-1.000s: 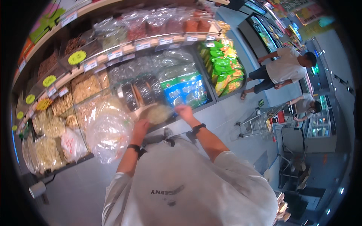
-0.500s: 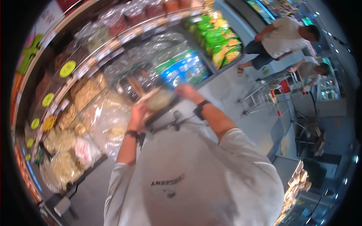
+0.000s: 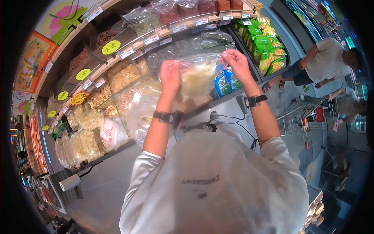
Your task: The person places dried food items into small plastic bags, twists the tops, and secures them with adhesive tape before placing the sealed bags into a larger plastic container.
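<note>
Head: left hand (image 3: 170,76) and right hand (image 3: 237,64) pinch a bag (image 3: 198,80) partly hiding blue packets (image 3: 223,84).

The pale contents of the clear plastic bag (image 3: 196,84), between the left grip (image 3: 170,76) and the right grip (image 3: 236,64), are too blurred to identify. Just below the right grip, the bag partly hides the blue packets (image 3: 223,85). Above both grips, the picture's edge crops the red-brown bags (image 3: 188,9); below them, it cuts off the grey shirt (image 3: 222,206). Well right of the right grip, a red item (image 3: 319,115) is too small to tell.
</note>
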`<action>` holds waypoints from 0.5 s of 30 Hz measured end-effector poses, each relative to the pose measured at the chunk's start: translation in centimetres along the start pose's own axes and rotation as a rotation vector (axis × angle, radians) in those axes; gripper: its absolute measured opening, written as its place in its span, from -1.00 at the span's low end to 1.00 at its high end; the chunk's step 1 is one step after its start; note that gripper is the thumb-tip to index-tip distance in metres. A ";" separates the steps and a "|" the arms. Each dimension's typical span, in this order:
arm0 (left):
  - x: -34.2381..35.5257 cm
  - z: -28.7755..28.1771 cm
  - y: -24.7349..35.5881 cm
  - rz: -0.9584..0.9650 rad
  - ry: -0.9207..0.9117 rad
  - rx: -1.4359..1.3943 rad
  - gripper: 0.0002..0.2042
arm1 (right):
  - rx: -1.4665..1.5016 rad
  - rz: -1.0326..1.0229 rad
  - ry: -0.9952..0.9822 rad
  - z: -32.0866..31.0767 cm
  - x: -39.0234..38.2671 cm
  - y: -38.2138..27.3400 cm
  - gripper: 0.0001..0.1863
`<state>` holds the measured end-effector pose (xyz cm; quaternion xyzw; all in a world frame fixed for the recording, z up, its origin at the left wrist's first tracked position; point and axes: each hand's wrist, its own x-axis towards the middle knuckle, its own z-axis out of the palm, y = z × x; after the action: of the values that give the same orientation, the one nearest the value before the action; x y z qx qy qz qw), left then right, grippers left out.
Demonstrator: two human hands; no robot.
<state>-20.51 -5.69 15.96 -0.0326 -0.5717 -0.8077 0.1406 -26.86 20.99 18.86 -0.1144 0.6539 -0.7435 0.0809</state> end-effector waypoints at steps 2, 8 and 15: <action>0.9 -0.2 1.2 0.081 0.051 -0.002 -0.81 | 0.031 -0.106 0.064 1.4 -0.1 -3.2 -0.82; 0.7 2.2 7.6 -0.041 0.140 -0.016 -0.76 | -0.024 -0.132 0.050 2.5 0.0 -6.6 -0.81; -4.7 -0.6 -1.2 -0.073 0.111 0.022 -0.87 | -0.034 0.164 -0.228 -1.7 -1.3 2.2 -0.77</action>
<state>-16.29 -5.03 13.69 0.0344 -0.5728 -0.8064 0.1429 -26.13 22.66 16.38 -0.1458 0.6603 -0.7052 0.2132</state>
